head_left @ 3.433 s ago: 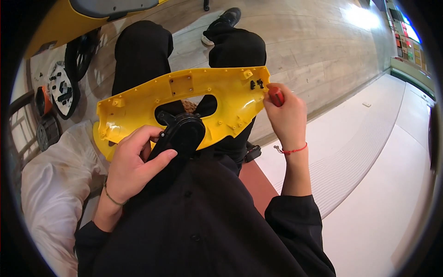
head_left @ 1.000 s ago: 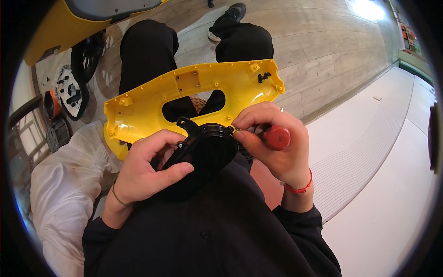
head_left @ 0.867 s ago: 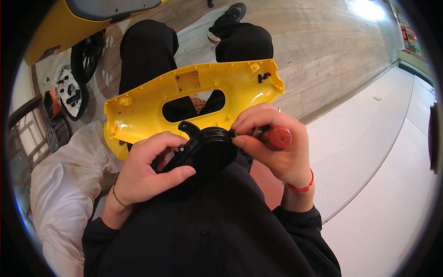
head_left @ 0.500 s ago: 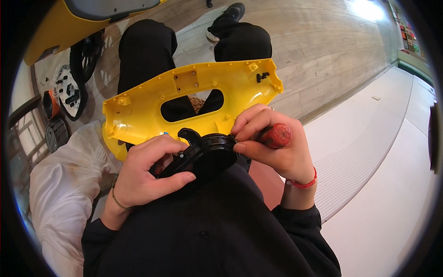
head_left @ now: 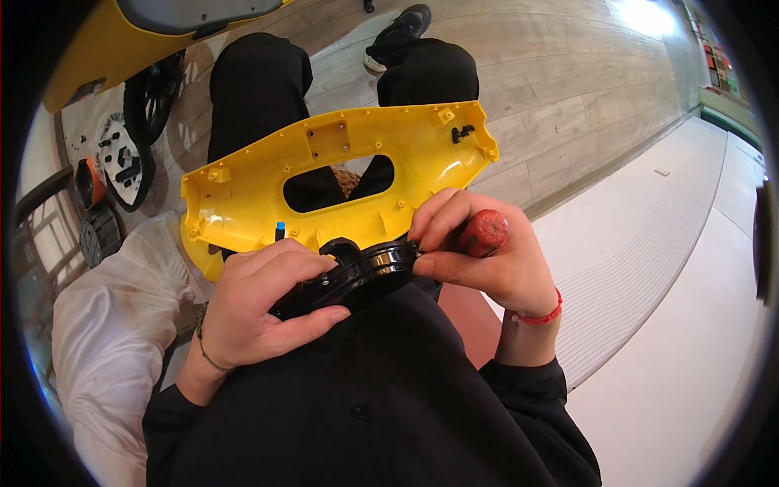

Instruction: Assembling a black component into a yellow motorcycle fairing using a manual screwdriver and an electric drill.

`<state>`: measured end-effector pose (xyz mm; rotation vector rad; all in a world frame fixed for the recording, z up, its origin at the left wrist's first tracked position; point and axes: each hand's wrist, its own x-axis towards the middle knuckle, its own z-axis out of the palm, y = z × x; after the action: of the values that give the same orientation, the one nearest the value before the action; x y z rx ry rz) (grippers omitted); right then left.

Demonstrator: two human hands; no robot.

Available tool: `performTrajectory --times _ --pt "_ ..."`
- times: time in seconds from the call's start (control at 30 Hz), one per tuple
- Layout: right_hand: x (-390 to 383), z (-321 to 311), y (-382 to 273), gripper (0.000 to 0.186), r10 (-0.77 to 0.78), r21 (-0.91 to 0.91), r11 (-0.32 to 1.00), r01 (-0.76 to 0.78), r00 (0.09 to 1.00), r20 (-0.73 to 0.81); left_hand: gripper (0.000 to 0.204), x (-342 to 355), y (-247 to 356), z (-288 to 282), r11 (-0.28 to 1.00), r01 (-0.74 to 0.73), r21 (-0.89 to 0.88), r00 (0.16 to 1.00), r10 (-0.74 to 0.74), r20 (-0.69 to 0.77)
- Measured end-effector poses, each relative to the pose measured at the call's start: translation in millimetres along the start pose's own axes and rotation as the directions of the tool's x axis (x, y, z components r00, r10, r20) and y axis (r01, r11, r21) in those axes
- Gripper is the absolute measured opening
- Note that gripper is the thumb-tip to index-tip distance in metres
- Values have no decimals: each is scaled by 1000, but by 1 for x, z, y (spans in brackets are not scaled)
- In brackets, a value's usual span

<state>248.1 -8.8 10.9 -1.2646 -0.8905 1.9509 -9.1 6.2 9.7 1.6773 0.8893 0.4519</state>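
My left hand is closed on a black round plastic housing over my lap, thumb along its near side. My right hand grips a red-handled screwdriver, its shaft hidden; its thumb and forefinger are pressed at the housing's right edge, on a small piece too hidden to make out. Just beyond rests a large yellow plastic shell with an oval opening and small black fittings at its right end. A slim blue-tipped object stands up behind my left hand.
A yellow and grey body panel is at upper left, near a black wheel, a tray of parts and an orange-black round part. White crumpled fabric lies left. White boards are right, beside wooden flooring.
Both hands have come together at the housing, my right hand leaving the shell's right end. The housing has since tipped, showing more rim, and the blue-tipped object has come into view.
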Motion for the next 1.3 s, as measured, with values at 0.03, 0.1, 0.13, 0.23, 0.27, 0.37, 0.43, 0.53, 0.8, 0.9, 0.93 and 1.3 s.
performTrajectory --times 0.03,0.1,0.13,0.23,0.27,0.37,0.43,0.53,0.8,0.9,0.93,1.3 --pt "0 -1 0 19 4 0 1000 -4 1000 18 35 1 0 0 1000 -13 4 1000 13 -5" --pt "0 -1 0 19 2 -2 1000 -2 1000 20 35 1 1 0 1000 -26 10 1000 26 -11" --pt "0 -1 0 18 0 -3 1000 0 1000 23 35 1 1 -1 1000 -26 14 1000 26 -9" --pt "1 2 1 21 -5 3 1000 5 1000 10 35 1 1 -1 999 -35 22 999 35 -10" --pt "1 1 1 21 -5 3 1000 5 1000 9 34 1 1 -1 999 -43 26 999 43 -13" --pt "1 -1 3 22 -32 -23 999 33 999 40 35 1 2 -2 998 -56 27 998 56 -5" --pt "1 -1 4 23 -18 6 1000 18 998 53 35 1 1 -1 996 -77 45 997 78 -7" --pt "1 4 -2 25 151 121 982 -148 989 -12 36 3 -1 -3 986 -124 110 992 124 9" --pt "2 -1 4 29 -3 15 1000 2 999 48 35 6 -3 -1 974 -184 129 981 190 -32" --pt "1 -1 4 28 -11 23 1000 9 999 47 34 7 -3 -2 970 -196 144 977 205 -50" --pt "1 -1 4 28 -4 27 1000 3 999 49 34 8 -3 -4 965 -211 155 976 218 -30" --pt "-1 -4 5 24 -65 -11 998 66 994 88 37 6 2 -2 949 -255 185 966 258 7"
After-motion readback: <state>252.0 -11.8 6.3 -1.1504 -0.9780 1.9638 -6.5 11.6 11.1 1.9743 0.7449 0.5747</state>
